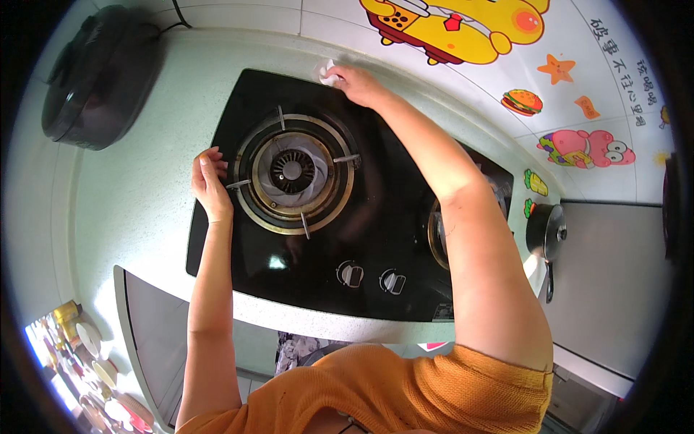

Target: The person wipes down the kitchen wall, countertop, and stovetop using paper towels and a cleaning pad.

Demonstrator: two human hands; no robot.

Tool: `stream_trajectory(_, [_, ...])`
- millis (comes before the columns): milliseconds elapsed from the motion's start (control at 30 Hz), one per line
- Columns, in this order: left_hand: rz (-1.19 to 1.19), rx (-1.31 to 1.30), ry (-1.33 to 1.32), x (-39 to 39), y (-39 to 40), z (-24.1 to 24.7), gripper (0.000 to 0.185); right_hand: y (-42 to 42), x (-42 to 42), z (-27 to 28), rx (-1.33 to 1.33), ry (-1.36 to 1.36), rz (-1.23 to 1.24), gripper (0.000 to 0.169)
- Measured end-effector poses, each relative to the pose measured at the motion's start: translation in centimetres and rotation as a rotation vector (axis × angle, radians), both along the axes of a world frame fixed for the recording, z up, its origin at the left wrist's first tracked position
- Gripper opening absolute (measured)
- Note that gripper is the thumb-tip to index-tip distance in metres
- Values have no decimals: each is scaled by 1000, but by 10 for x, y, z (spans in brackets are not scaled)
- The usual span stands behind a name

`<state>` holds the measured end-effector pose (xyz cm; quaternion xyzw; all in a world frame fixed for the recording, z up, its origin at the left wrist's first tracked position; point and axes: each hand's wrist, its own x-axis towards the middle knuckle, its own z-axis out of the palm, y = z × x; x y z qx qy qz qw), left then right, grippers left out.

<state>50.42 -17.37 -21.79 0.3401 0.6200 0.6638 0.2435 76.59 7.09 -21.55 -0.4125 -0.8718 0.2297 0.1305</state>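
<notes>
A black glass gas cooktop (390,228) is set into the pale speckled countertop (146,179). My right hand (358,85) reaches across to the cooktop's back edge and holds a crumpled white tissue or cloth (327,73) against the counter there. At the cooktop's left edge is my left hand (210,184), its fingers slightly apart and nothing in them. Close beside it sits the left gas burner (293,171), with metal pan supports around its ring. My right arm partly hides the right burner (438,230). Two control knobs (351,275) show near the front edge.
A dark kitchen appliance (100,81) stands at the back left. To the right is a lidded black saucepan (545,233), its handle pointing towards the front. Cartoon stickers (455,27) cover the tiled wall behind. Dishes and bottles (92,358) crowd the lower left.
</notes>
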Motion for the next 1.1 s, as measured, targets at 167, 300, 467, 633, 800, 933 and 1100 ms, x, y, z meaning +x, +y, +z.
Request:
stream_trajectory(167, [-7,22,-31,-3,-4,2,37,-14,107,12,-101,-120,-26,21])
stream_trajectory(300, [-32,42,-74,0,-3,2,36,-47,246,21,-32,-363,-220,27])
stream_trajectory(467, [-56,33,-119,1,1,-14,37,-49,266,4,3,-504,-429,21])
stream_trajectory(633, [-45,14,-253,-27,-5,-21,42,-21,188,0,-34,-235,-244,20])
stream_trajectory(800, [282,53,163,-9,-50,33,38,-32,218,10,-94,-150,-124,24])
stream_trajectory(933, [258,129,242,80,-71,64,34,-44,338,7,-102,-170,-123,21])
stream_trajectory(1100, [42,163,60,186,-51,64,35,-96,472,1,46,63,-311,17])
